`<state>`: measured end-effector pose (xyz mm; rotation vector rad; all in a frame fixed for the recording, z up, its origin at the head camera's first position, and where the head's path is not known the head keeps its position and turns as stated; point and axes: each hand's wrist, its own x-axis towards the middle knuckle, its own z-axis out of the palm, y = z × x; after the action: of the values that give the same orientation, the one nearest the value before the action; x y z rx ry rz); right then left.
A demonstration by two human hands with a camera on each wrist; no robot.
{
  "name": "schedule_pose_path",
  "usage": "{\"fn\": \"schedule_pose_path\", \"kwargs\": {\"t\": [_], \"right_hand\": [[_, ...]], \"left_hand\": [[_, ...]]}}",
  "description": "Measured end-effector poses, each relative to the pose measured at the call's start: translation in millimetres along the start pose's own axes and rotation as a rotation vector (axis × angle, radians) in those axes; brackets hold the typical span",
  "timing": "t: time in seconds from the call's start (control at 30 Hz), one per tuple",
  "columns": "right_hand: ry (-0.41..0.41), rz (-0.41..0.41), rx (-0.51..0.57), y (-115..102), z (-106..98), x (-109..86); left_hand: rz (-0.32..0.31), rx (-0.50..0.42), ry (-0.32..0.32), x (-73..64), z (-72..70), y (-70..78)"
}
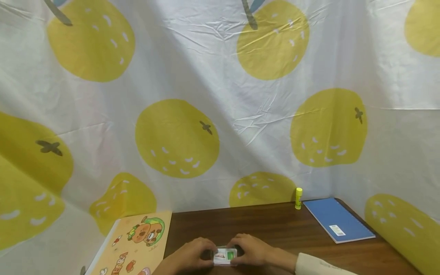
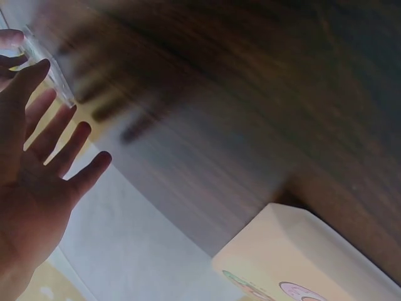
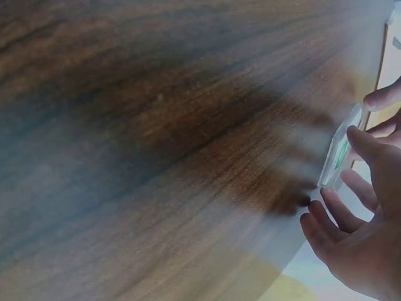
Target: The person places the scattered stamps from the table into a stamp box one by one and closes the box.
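A small flat clear plastic case with a white and green face is held between both hands, low in the middle of the head view. My left hand pinches its left end with thumb and fingers. From the other side my right hand grips the right end. The case shows edge-on in the left wrist view, slightly above the table, with the left hand's outer fingers spread out. Some green shows on the case in the right wrist view. What the case contains cannot be made out.
On the left lies an orange cartoon-printed box or folder. A yellow glue stick stands upright at the back of the brown table, beside a blue notebook. A fruit-patterned curtain hangs around the table.
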<state>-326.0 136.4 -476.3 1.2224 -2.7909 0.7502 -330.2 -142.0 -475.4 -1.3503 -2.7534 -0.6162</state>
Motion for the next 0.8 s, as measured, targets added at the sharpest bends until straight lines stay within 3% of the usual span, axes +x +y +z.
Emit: {"fn": "schedule_pose_path", "kwargs": {"t": [0.27, 0.8], "right_hand": [[0.008, -0.007, 0.015, 0.2, -1.3, -6.1], [0.067, 0.009, -0.019, 0.8, 4.7, -9.9]], "left_hand": [[-0.010, -0.033, -0.007, -0.8, -0.4, 4.5], [-0.096, -0.092, -0.066, 3.8, 6.2, 7.1]]}}
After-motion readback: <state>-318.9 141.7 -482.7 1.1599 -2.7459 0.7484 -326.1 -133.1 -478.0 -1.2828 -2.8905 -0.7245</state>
